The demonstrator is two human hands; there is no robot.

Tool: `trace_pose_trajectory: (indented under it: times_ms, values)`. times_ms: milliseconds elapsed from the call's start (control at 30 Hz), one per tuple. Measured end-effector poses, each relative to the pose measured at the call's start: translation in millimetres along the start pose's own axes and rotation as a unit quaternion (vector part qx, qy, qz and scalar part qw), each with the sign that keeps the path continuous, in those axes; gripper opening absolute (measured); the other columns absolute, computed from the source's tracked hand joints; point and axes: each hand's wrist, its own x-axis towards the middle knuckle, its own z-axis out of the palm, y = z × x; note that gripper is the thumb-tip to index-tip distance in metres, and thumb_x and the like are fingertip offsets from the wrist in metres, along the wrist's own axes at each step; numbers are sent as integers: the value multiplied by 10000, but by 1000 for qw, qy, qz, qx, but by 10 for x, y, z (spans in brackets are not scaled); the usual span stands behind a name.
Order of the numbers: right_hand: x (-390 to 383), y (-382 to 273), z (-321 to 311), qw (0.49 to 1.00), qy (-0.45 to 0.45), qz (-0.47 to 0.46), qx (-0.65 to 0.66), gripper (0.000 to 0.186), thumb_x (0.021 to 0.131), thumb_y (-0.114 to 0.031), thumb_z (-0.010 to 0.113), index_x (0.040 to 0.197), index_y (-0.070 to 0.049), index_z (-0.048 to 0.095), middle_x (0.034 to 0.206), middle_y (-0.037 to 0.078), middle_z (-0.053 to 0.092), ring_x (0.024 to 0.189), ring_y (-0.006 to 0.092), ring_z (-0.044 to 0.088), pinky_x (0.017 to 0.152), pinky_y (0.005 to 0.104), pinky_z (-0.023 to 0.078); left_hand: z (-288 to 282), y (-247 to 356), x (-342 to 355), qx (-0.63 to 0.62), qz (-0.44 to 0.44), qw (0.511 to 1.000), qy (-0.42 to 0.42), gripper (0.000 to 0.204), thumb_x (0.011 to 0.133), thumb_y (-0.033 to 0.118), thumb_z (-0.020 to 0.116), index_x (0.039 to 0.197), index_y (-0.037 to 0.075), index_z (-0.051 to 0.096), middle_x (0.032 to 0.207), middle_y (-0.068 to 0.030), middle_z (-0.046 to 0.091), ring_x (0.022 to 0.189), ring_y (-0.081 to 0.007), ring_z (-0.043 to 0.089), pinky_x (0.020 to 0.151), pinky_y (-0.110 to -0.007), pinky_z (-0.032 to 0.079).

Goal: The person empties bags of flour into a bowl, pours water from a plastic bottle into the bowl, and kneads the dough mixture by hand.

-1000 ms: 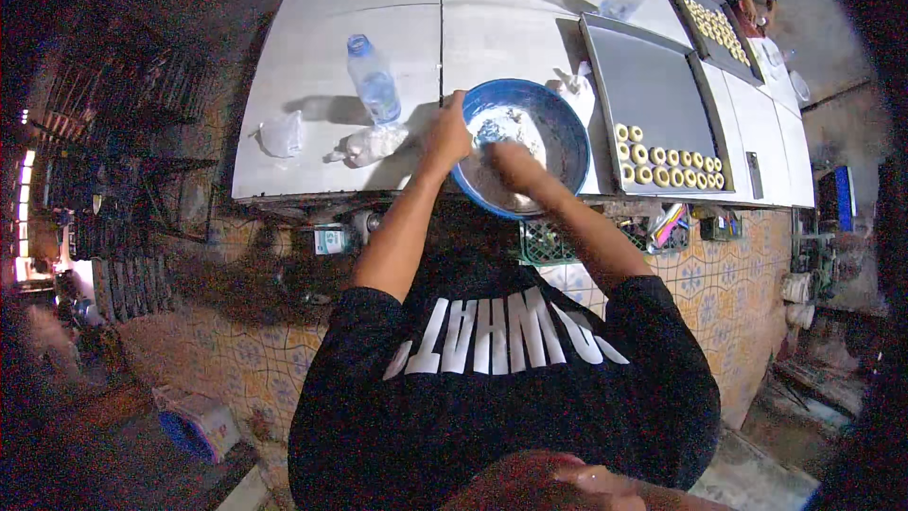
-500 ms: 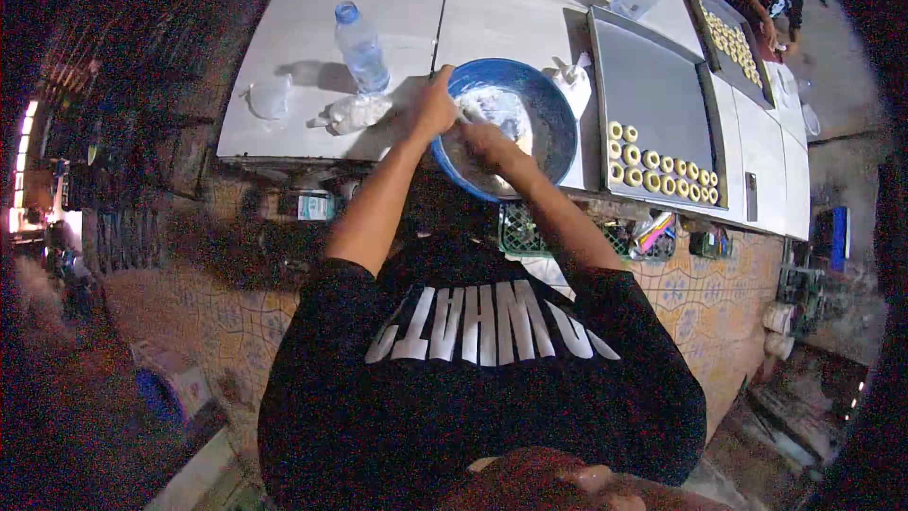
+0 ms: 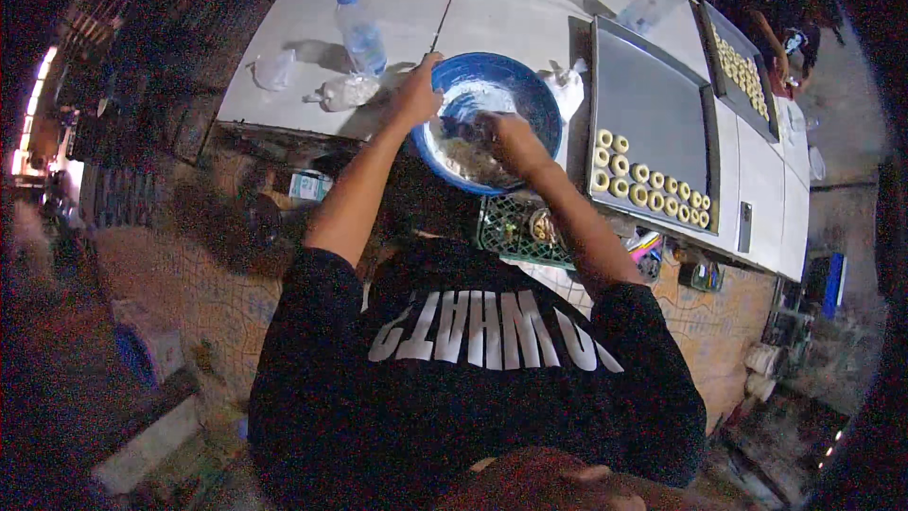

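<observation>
A blue bowl (image 3: 537, 99) sits at the table's near edge, tilted a little towards me. White floury stuff (image 3: 480, 93) coats its inner wall, and a wet-looking, greyish mixture lies lower down. My left hand (image 3: 416, 99) is closed round the bowl's left rim. Inside the bowl, my right hand (image 3: 511, 142) is closed and blurred by motion. What it grips, if anything, is too smeared to name. A knotted clear bag of white stuff (image 3: 348, 91) lies left of my left hand. Touching the bowl's right side is a white bag (image 3: 566, 87).
Behind the clear bag stands a plastic bottle (image 3: 360, 36), with a small bag (image 3: 274, 69) to its left. Right of the bowl, a metal tray (image 3: 653, 85) bears rows of pale dough rings (image 3: 657, 180). Another person (image 3: 771, 14) is by a second filled tray (image 3: 724, 33). Below is a green crate (image 3: 497, 237).
The bowl has shifted left and tipped towards me, with my left hand still on its rim. My right hand has moved within it. The whole view has turned slightly.
</observation>
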Motion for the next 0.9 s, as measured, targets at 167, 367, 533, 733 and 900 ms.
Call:
trace_pose_trajectory:
  times_ms: [167,367,533,733,900]
  values:
    - [-51,231,10,988,-144,-52,-3,290,792,-103,637,1066,-10,666,982,242,664,935,397,641,859,435,503,401,-486,-239,-109,73,980,148,632,724,-107,529,1321,79,435,1253,-201,530,1135,-398,541,967,-429,440]
    - [155,-136,417,962,-196,-74,172,428,782,-138,646,1166,30,559,1073,227,622,979,289,601,878,417,462,118,10,-359,-295,-74,953,-1,596,768,-139,492,1299,118,571,1285,-62,584,1163,-178,547,985,-291,428]
    - [392,140,1016,828,106,-138,533,237,814,-223,651,933,-19,663,882,174,658,793,224,612,696,414,483,66,-106,-259,-300,-42,952,34,651,742,-158,453,1340,83,543,1257,-86,603,1094,-184,593,956,-290,457]
    - [934,-81,777,964,66,153,205,193,800,-146,627,930,-28,708,772,131,696,714,216,670,691,402,526,212,-368,-88,-379,-51,921,67,655,725,-171,439,1325,64,557,1166,-86,649,1042,-172,615,894,-263,473]
    - [685,85,842,858,48,164,484,375,883,-130,628,1208,46,563,1162,147,632,1040,223,605,837,329,494,143,-331,-65,-305,-18,950,65,685,698,-183,450,1325,70,558,1163,-102,655,1021,-182,617,893,-279,475]
